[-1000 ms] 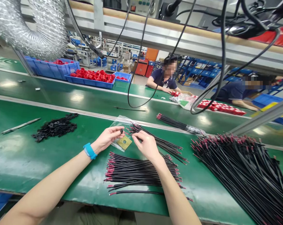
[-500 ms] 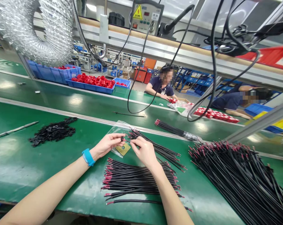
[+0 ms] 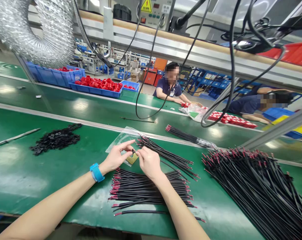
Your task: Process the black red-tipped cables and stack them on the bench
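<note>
My left hand, with a blue band at the wrist, pinches a small black part between thumb and fingers. Against it, my right hand is closed on a black cable that runs out behind the hand to the right. Below the hands lie a yellowish square piece and a clear plastic bag. A row of black cables with red ends is partly under my right forearm. Another cable bundle lies just beyond my right hand.
A pile of black parts and a silver pen-like tool lie left. A large cable heap fills the right. Behind are blue bins of red parts, hanging black cords and two people across the bench.
My hands have come closer together, so the cable end and the small black part now meet. The view has shifted slightly. The person across has moved an arm.
</note>
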`<act>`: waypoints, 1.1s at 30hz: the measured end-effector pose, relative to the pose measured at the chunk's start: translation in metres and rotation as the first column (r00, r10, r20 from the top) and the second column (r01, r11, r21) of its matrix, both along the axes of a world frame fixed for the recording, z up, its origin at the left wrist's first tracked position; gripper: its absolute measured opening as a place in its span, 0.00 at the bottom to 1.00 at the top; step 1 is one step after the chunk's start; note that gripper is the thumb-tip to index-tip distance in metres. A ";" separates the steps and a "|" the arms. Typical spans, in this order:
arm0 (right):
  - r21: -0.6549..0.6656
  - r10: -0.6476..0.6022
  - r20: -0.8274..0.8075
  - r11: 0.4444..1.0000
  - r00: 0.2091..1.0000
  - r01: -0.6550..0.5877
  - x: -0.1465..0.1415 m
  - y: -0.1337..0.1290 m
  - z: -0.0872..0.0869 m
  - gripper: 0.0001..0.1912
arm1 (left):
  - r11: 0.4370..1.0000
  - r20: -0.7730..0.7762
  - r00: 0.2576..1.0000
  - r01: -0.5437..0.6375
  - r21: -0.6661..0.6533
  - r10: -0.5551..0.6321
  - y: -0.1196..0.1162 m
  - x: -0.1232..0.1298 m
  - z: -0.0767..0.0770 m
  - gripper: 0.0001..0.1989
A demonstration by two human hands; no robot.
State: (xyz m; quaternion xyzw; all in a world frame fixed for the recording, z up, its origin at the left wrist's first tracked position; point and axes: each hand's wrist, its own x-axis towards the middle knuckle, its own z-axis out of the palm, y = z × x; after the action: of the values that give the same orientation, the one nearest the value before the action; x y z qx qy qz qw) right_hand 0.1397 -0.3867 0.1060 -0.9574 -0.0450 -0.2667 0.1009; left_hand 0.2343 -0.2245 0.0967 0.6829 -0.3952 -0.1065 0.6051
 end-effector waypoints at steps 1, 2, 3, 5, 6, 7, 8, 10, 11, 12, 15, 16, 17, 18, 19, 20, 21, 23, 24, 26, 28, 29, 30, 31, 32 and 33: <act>0.050 -0.005 -0.028 0.999 1.000 0.006 0.000 0.001 -0.001 0.18 | 1.000 0.077 0.997 -0.012 0.008 0.011 0.001 -0.001 0.000 0.25; 0.100 -0.004 -0.056 0.995 0.998 0.010 0.000 0.002 -0.001 0.17 | 1.000 0.153 0.988 -0.020 0.012 0.017 0.002 -0.001 0.000 0.25; 0.149 -0.003 -0.087 0.989 0.996 0.016 0.000 0.003 -0.001 0.17 | 1.000 0.224 0.974 -0.024 0.015 0.020 0.002 -0.002 -0.001 0.25; 0.251 0.000 -0.157 0.967 0.988 0.040 0.001 0.004 -0.002 0.16 | 0.999 0.337 0.942 -0.017 0.029 0.007 0.003 -0.001 -0.003 0.26; 0.306 0.009 -0.186 0.951 0.983 0.049 0.001 0.004 -0.002 0.16 | 0.999 0.372 0.928 -0.009 0.038 -0.005 0.003 -0.001 -0.004 0.27; 0.361 0.026 -0.204 0.931 0.979 0.050 0.002 0.004 -0.003 0.16 | 0.999 0.391 0.920 -0.001 0.044 -0.016 0.003 0.000 -0.005 0.27; 0.412 0.046 -0.207 0.910 0.977 0.044 0.003 0.005 -0.004 0.16 | 0.999 0.396 0.918 0.004 0.047 -0.022 0.003 0.000 -0.005 0.28; 0.487 0.081 -0.165 0.873 0.983 0.010 0.004 0.005 -0.005 0.16 | 0.999 0.359 0.933 -0.015 0.038 0.000 0.004 0.002 -0.005 0.29; 0.508 0.085 -0.129 0.862 0.988 -0.008 0.005 0.005 -0.005 0.16 | 0.999 0.321 0.947 -0.036 0.031 0.024 0.004 0.003 -0.003 0.30; 0.514 0.080 -0.092 0.858 0.993 -0.022 0.005 0.006 -0.006 0.14 | 0.998 0.276 0.960 -0.060 0.021 0.052 0.004 0.004 -0.002 0.30; 0.456 0.053 0.004 0.889 0.999 -0.049 0.006 0.006 -0.007 0.10 | 0.995 0.145 0.985 -0.097 -0.014 0.098 0.003 0.005 0.002 0.31; 0.408 0.049 0.026 0.911 0.998 -0.055 0.005 0.006 -0.007 0.10 | 0.995 0.121 0.988 -0.092 -0.025 0.094 0.002 0.005 0.002 0.32; 0.348 0.049 0.040 0.936 0.998 -0.060 0.005 0.005 -0.008 0.11 | 0.996 0.110 0.990 -0.085 -0.030 0.088 0.002 0.005 0.002 0.32; 0.283 0.047 0.051 0.957 0.998 -0.059 0.005 0.005 -0.008 0.12 | 0.997 0.113 0.991 -0.076 -0.027 0.078 0.002 0.004 0.001 0.31; 0.221 0.042 0.056 0.974 0.998 -0.054 0.005 0.004 -0.009 0.13 | 0.998 0.125 0.990 -0.067 -0.017 0.069 0.001 0.004 0.000 0.31; 0.168 0.036 0.056 0.985 0.998 -0.045 0.004 0.004 -0.009 0.13 | 0.998 0.144 0.988 -0.062 -0.004 0.062 0.001 0.003 -0.002 0.31; 0.128 0.030 0.051 0.991 0.998 -0.036 0.004 0.004 -0.009 0.14 | 0.998 0.166 0.985 -0.058 0.008 0.056 0.001 0.002 -0.003 0.31; 0.092 0.018 0.024 0.996 1.000 -0.020 0.004 0.003 -0.009 0.14 | 0.998 0.206 0.977 -0.055 0.019 0.050 0.001 0.001 -0.005 0.32; 0.093 0.013 0.004 0.996 1.000 -0.014 0.004 0.003 -0.008 0.14 | 0.998 0.224 0.974 -0.051 0.021 0.045 0.002 0.000 -0.006 0.32; 0.125 0.014 -0.044 0.992 0.999 -0.008 0.003 0.003 -0.007 0.15 | 0.999 0.258 0.965 -0.045 0.020 0.039 0.002 0.000 -0.006 0.32; 0.177 0.025 -0.082 0.984 0.996 -0.010 0.003 0.002 -0.006 0.15 | 0.999 0.290 0.957 -0.036 0.020 0.029 0.003 0.000 -0.005 0.33; 0.202 0.035 -0.097 0.979 0.995 -0.015 0.002 0.002 -0.005 0.15 | 0.999 0.303 0.953 -0.029 0.022 0.021 0.003 0.000 -0.005 0.33; 0.223 0.045 -0.111 0.975 0.993 -0.019 0.002 0.002 -0.004 0.15 | 0.999 0.315 0.949 -0.022 0.026 0.013 0.004 0.001 -0.004 0.33; 0.241 0.053 -0.124 0.970 0.991 -0.022 0.003 0.002 -0.004 0.15 | 0.999 0.324 0.946 -0.017 0.028 0.007 0.004 0.001 -0.004 0.33; 0.254 0.058 -0.135 0.967 0.989 -0.022 0.003 0.002 -0.003 0.15 | 0.999 0.331 0.944 -0.013 0.031 0.002 0.004 0.001 -0.004 0.33; 0.267 0.060 -0.142 0.964 0.988 -0.020 0.003 0.002 -0.003 0.14 | 0.999 0.335 0.942 -0.015 0.032 0.003 0.003 0.000 -0.004 0.33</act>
State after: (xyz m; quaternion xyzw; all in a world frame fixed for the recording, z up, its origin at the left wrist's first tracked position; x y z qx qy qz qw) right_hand 0.1428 -0.3850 0.1031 -0.9515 -0.0208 -0.1960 0.2361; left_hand 0.2346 -0.2210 0.0925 0.7029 -0.4873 0.0073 0.5180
